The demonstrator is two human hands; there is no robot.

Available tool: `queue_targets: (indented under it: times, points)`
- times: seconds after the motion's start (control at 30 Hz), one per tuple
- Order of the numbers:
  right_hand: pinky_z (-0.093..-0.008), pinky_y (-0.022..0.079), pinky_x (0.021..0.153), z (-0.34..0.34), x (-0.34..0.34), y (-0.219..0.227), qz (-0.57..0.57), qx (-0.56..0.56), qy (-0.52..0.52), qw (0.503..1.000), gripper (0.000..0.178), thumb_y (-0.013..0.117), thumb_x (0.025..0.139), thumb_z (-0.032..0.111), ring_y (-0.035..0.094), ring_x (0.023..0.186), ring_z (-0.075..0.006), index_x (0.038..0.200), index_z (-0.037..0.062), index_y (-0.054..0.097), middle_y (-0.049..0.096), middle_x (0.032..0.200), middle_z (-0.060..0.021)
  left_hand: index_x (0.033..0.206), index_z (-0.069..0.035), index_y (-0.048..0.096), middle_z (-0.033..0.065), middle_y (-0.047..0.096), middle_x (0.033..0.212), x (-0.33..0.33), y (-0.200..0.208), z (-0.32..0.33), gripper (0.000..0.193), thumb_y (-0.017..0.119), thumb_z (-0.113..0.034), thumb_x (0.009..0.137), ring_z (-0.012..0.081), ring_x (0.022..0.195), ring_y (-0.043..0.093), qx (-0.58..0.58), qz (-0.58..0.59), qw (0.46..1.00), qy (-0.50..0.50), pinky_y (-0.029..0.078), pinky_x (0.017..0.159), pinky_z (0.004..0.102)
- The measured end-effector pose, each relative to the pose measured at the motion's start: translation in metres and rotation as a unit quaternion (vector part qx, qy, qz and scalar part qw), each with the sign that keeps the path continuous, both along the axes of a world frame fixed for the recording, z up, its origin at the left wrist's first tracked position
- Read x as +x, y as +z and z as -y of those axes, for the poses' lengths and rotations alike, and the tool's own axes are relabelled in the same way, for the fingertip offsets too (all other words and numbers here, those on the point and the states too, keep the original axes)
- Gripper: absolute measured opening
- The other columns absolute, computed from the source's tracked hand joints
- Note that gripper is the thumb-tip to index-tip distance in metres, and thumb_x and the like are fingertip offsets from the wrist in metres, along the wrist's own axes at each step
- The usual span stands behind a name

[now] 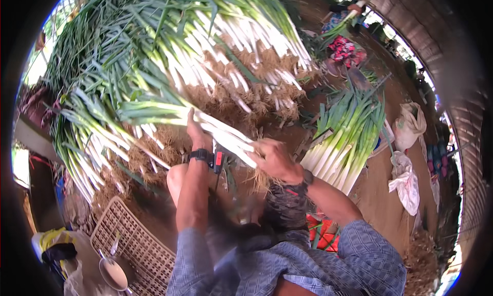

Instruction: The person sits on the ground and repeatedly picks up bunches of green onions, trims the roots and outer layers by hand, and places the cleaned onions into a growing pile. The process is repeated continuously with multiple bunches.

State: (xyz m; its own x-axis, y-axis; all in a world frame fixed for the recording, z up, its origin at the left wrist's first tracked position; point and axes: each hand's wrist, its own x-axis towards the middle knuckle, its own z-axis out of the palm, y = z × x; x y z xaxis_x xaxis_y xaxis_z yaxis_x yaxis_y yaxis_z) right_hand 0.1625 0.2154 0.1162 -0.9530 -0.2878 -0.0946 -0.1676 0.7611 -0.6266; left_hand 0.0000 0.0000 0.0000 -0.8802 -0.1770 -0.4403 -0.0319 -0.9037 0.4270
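White and green spring onions in a bunch [231,137] lie at the dial's centre, gripped by both hands: the left hand [199,135] clasps them where leaf turns pale, the right hand [276,160] wraps the root end, hiding part of it. A big heap [169,54] spreads from nine to twelve o'clock; a smaller pile [344,136] lies at three, with a pale sack [409,126] beyond. Another person [345,50] is between one and two. Toward half past seven, a lattice crate [149,248] sits beside a round vessel [114,273], perhaps a pan, though the lens edge distorts it. Leaves look flat and ribbonlike, stems smooth and slim, roots [263,181] wiry, brown and tangled.
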Motion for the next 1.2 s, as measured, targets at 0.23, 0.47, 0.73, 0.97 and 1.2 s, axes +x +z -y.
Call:
queue_targets:
  times: [0.23,0.47,0.73,0.97,1.2]
  points:
    - [-0.0388,0.044,0.103,-0.002,0.050,-0.042,-0.225,-0.155,-0.117,0.955,0.046,0.064,0.097,0.019,0.058,0.115,-0.0284,0.138,-0.0008,0.055,0.058,0.127,-0.0169,0.116,0.003,0.059,0.0087,0.060,0.095,0.005,-0.013,0.001,0.047,0.079,-0.029,0.088,0.0243,0.083,0.062,-0.051,0.043,0.998,0.000,0.054,0.076,0.0425]
    - [-0.0312,0.037,0.111,0.054,-0.021,-0.056,-0.096,-0.444,-0.348,0.820,0.042,0.047,0.108,0.030,0.052,0.125,-0.0188,0.133,-0.0019,0.058,0.057,0.134,-0.0099,0.105,-0.005,0.058,0.0076,0.059,0.088,0.000,-0.017,-0.011,0.032,0.072,-0.031,0.091,0.0237,0.077,0.063,0.023,0.022,0.998,-0.051,0.056,0.073,0.0416]
    - [-0.0378,0.041,0.111,-0.024,-0.046,-0.060,-0.022,-0.344,-0.160,0.925,0.058,0.055,0.103,0.041,0.055,0.129,-0.0274,0.141,-0.0029,0.051,0.059,0.137,-0.0167,0.109,-0.001,0.061,0.0113,0.065,0.093,0.002,-0.044,0.004,0.035,0.075,-0.025,0.088,0.0281,0.086,0.066,-0.030,0.022,0.999,-0.017,0.057,0.080,0.0439]
    - [-0.0243,0.050,0.069,0.033,-0.047,-0.041,0.432,-0.232,0.065,0.869,0.061,0.081,0.085,0.045,0.062,0.082,-0.0100,0.124,0.0013,0.063,0.069,0.096,-0.0040,0.114,-0.012,0.060,0.0028,0.063,0.094,0.089,-0.009,-0.018,0.039,0.068,-0.045,0.095,0.0239,0.089,0.065,0.012,-0.044,0.989,-0.142,0.056,0.089,0.0421]
    - [-0.0304,0.060,0.072,0.039,0.033,-0.029,0.412,-0.396,0.041,0.820,0.053,0.083,0.084,0.028,0.072,0.085,-0.0180,0.123,-0.0021,0.064,0.072,0.098,-0.0108,0.115,-0.015,0.066,0.0032,0.067,0.103,0.142,-0.003,-0.011,0.056,0.071,-0.063,0.087,0.0233,0.102,0.059,0.063,-0.020,0.982,-0.176,0.045,0.101,0.0465]
